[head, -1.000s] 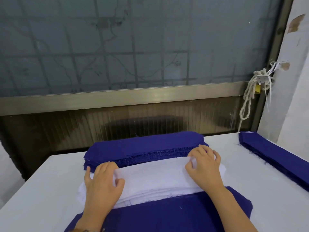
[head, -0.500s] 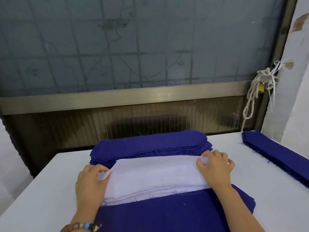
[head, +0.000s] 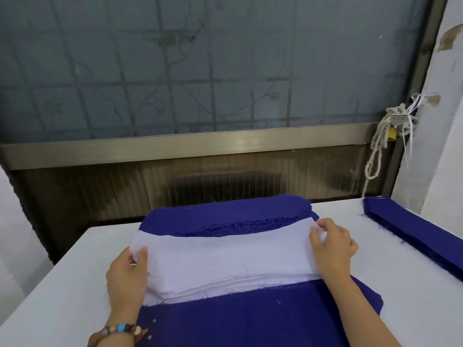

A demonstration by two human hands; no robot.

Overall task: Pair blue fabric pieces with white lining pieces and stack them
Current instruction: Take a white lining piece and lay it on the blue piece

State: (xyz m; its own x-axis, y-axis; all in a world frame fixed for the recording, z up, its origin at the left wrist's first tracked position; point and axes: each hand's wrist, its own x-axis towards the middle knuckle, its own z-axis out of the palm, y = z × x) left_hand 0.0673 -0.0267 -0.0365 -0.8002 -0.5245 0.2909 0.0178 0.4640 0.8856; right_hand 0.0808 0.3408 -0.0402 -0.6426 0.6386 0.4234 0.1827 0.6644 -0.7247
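Lining piece [head: 225, 249]: white, sheer | ends pinched: left hand [head: 125, 274], right hand [head: 333, 246]

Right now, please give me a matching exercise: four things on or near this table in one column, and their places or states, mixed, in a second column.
Things
1. top white piece
2. blue stack
3. blue strips
4. rope

Places or states
A. hangs beside the window, at the right
B. pinched at both ends
C. lies along the right edge of the table
D. lies just behind the white pile

Pairs: 1-B, 2-D, 3-C, 4-A
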